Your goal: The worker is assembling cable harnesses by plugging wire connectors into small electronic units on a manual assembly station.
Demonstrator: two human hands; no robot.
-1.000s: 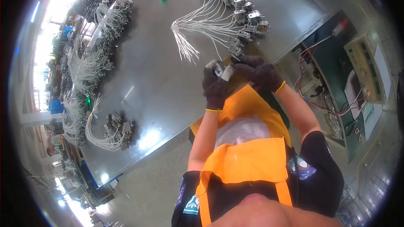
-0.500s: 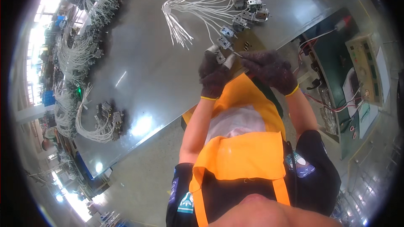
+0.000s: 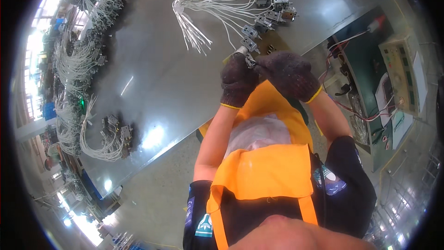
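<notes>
Left hand (image 3: 237,81) and right hand (image 3: 289,75), both in dark knit gloves, meet just above the middle of the frame; the left is closed around a small metal part (image 3: 242,52) at its top, and the right is curled shut with its fingertips (image 3: 260,65) pinching the same part from the side. White wires (image 3: 222,4) fan across the grey table (image 3: 152,65) toward the top centre, ending in a row of metal connectors (image 3: 268,7) — the nearest lies just above the hands; more wire bundles (image 3: 76,74) line the left edge; a beige test box (image 3: 400,71) sits at the right.
</notes>
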